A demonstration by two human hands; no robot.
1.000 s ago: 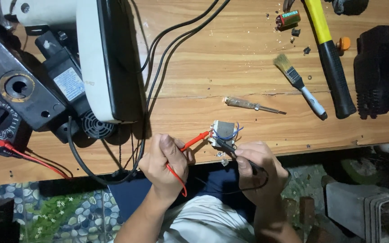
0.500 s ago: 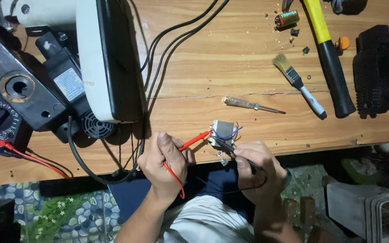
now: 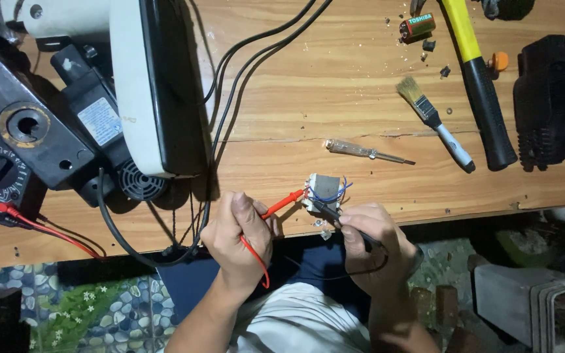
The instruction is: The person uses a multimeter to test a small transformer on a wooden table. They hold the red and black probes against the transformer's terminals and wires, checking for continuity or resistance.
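At lower centre of the frame, the left hand (image 3: 238, 230) still grips a red probe (image 3: 284, 202) and the right hand (image 3: 369, 238) a black probe (image 3: 327, 212), both unmoved on the small transformer (image 3: 325, 189) at the wooden surface (image 3: 335, 98) edge.

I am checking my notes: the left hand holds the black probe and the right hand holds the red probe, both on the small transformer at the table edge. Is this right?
Not quite: the colours are swapped. In the head view, the left hand holds the red probe and the right hand the black probe, both on the small grey transformer at the wooden table edge.
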